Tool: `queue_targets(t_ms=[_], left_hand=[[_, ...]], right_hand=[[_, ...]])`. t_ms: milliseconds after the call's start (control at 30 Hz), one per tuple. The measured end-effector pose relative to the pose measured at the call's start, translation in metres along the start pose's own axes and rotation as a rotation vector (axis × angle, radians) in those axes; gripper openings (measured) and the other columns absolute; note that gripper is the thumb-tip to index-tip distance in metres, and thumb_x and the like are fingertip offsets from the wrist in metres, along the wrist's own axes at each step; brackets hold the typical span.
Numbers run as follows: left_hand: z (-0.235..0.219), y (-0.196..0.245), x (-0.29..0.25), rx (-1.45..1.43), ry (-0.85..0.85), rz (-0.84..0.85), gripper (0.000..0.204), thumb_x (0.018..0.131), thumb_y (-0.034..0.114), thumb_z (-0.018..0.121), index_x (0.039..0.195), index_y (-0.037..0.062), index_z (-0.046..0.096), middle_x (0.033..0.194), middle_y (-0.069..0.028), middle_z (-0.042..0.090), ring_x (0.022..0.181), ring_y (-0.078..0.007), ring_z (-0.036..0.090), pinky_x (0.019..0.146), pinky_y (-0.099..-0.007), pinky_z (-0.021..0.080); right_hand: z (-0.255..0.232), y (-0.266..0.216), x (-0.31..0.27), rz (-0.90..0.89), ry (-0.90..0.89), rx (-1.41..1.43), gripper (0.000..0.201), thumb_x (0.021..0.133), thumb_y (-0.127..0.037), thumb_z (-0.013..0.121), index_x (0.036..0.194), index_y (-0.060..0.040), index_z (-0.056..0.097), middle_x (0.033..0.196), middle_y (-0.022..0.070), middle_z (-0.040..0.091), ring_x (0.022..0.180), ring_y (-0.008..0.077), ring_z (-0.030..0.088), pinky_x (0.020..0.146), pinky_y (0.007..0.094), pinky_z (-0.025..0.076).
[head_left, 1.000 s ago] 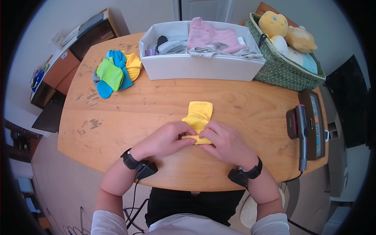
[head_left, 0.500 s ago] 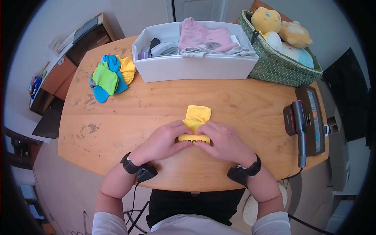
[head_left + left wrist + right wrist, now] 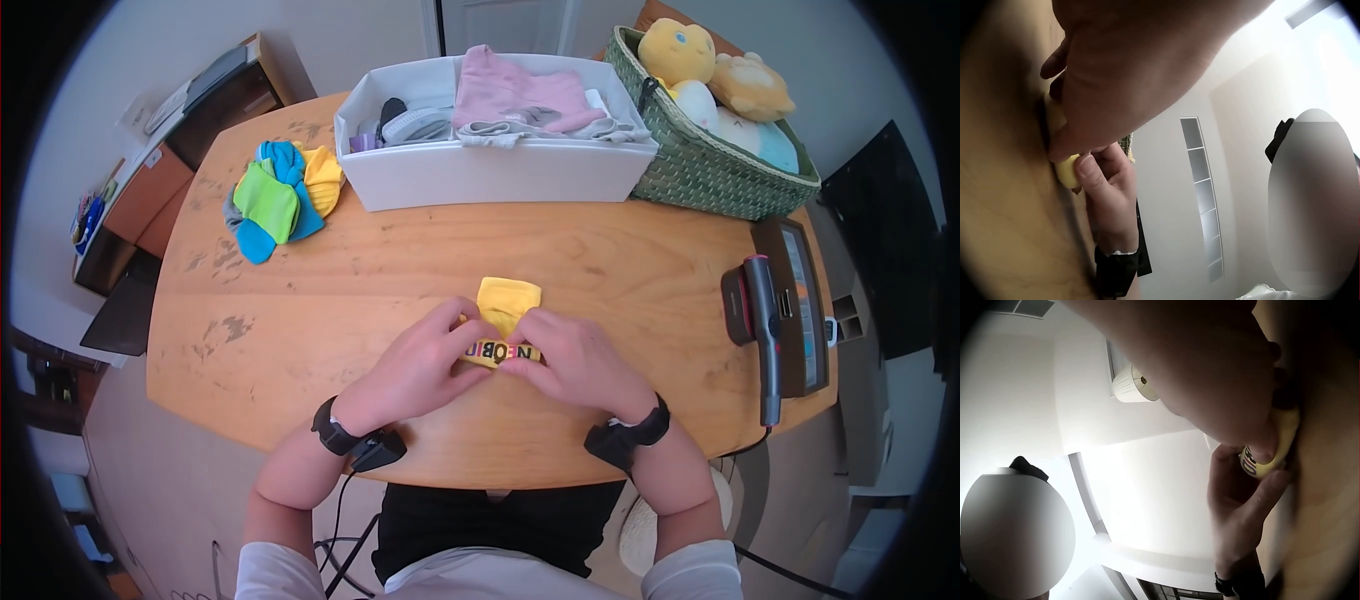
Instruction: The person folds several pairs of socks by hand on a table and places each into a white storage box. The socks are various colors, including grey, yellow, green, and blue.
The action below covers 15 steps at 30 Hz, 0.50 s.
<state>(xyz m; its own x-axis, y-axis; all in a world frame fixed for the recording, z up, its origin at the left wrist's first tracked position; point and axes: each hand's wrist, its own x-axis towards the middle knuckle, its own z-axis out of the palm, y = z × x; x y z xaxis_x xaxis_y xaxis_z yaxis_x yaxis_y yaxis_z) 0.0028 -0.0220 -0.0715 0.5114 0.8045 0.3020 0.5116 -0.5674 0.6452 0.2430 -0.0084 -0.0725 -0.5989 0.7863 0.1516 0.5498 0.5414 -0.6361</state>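
A yellow sock [image 3: 509, 296] lies on the table in front of the person, its near end rolled into a band with dark and coloured letters facing up. The left hand [image 3: 425, 358] pinches the left end of that roll, thumb on the near side. At the right end, the right hand [image 3: 572, 362] grips the roll between thumb and curled fingers. In the left wrist view the yellow roll [image 3: 1069, 172] shows between both hands, close to the table. The right wrist view shows lettering on the roll [image 3: 1286, 427] beside a thumb.
A pile of green, blue and yellow socks [image 3: 268, 202] lies at the back left. Behind stands a white box [image 3: 500, 178] with folded clothes, beside a green basket [image 3: 715, 182] of plush toys. On the right are a grey styling tool [image 3: 767, 340] and a dark case [image 3: 800, 310].
The near part of the sock has been rolled further, and its lettering has come fully into view. The fingers of both hands have shifted slightly around the roll.
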Motion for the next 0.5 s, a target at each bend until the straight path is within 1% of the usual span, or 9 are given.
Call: queue_targets(t_ms=[100,167,200,267,300,367,400,467,500], left_hand=[[0.0,-0.002,-0.001,0.022,-0.005,0.026,0.026,0.084,0.009,0.082,0.107,0.0052,0.069,0.102,-0.0108,0.063,0.086,-0.0286,0.066,0.072,-0.0345,0.057],[-0.001,-0.009,-0.001,0.037,-0.082,0.067,0.028,0.084,0.01,0.082,0.109,0.0056,0.07,0.101,-0.0102,0.063,0.082,-0.0267,0.067,0.071,-0.0356,0.057],[-0.002,-0.007,-0.001,0.038,-0.085,0.069,0.028,0.084,0.01,0.082,0.109,0.0056,0.07,0.101,-0.0102,0.063,0.082,-0.0267,0.067,0.071,-0.0356,0.057],[-0.006,-0.003,0.0,-0.026,-0.142,-0.056,0.029,0.085,0.015,0.082,0.11,0.0055,0.07,0.097,-0.0117,0.064,0.084,-0.0321,0.067,0.074,-0.0396,0.056],[-0.008,-0.002,0.0,-0.024,-0.142,-0.056,0.029,0.085,0.015,0.082,0.11,0.0055,0.07,0.097,-0.0117,0.064,0.084,-0.0321,0.067,0.074,-0.0396,0.056],[-0.011,-0.002,-0.001,-0.063,-0.187,-0.134,0.03,0.088,0.019,0.081,0.113,0.0048,0.07,0.095,-0.012,0.064,0.08,-0.0321,0.068,0.071,-0.0399,0.056],[-0.011,-0.004,-0.001,-0.063,-0.183,-0.136,0.03,0.088,0.019,0.081,0.113,0.0048,0.07,0.095,-0.012,0.064,0.08,-0.0321,0.068,0.071,-0.0399,0.056],[-0.011,-0.006,-0.002,-0.039,-0.193,-0.119,0.03,0.09,0.015,0.08,0.117,0.0043,0.07,0.1,-0.0103,0.062,0.071,-0.0222,0.066,0.066,-0.0325,0.055],[-0.01,-0.005,-0.003,-0.04,-0.186,-0.121,0.03,0.09,0.015,0.08,0.117,0.0043,0.07,0.1,-0.0103,0.062,0.071,-0.0222,0.066,0.066,-0.0325,0.055]], right_hand=[[-0.001,0.001,0.0,0.003,-0.028,0.059,0.025,0.091,-0.025,0.075,0.099,-0.0049,0.063,0.092,0.016,0.066,0.083,0.0373,0.068,0.071,0.0459,0.053],[-0.001,0.002,0.0,0.009,-0.068,0.07,0.025,0.091,-0.024,0.075,0.103,-0.0054,0.064,0.096,0.0159,0.066,0.084,0.0376,0.068,0.072,0.0463,0.054],[-0.001,0.0,0.0,0.011,-0.066,0.071,0.025,0.091,-0.024,0.075,0.103,-0.0054,0.064,0.096,0.0159,0.066,0.084,0.0376,0.068,0.072,0.0463,0.054],[0.0,-0.006,0.001,-0.02,0.003,0.046,0.026,0.089,-0.023,0.076,0.106,-0.0063,0.064,0.1,0.0145,0.065,0.085,0.0364,0.068,0.072,0.046,0.054],[-0.001,-0.008,0.001,-0.021,0.003,0.048,0.026,0.089,-0.023,0.076,0.106,-0.0063,0.064,0.1,0.0145,0.065,0.085,0.0364,0.068,0.072,0.046,0.054],[-0.003,-0.009,0.001,-0.081,-0.006,-0.018,0.027,0.088,-0.022,0.077,0.107,-0.007,0.065,0.102,0.0126,0.063,0.087,0.0347,0.068,0.073,0.0451,0.054],[-0.002,-0.007,0.001,-0.084,-0.009,-0.019,0.027,0.088,-0.022,0.077,0.107,-0.007,0.065,0.102,0.0126,0.063,0.087,0.0347,0.068,0.073,0.0451,0.054],[0.002,-0.001,0.001,-0.104,-0.001,-0.036,0.027,0.087,-0.021,0.077,0.107,-0.0069,0.066,0.101,0.0112,0.062,0.089,0.0333,0.068,0.072,0.0442,0.054],[0.002,-0.001,0.002,-0.108,-0.006,-0.04,0.027,0.087,-0.021,0.077,0.107,-0.0069,0.066,0.101,0.0112,0.062,0.089,0.0333,0.068,0.072,0.0442,0.054]])
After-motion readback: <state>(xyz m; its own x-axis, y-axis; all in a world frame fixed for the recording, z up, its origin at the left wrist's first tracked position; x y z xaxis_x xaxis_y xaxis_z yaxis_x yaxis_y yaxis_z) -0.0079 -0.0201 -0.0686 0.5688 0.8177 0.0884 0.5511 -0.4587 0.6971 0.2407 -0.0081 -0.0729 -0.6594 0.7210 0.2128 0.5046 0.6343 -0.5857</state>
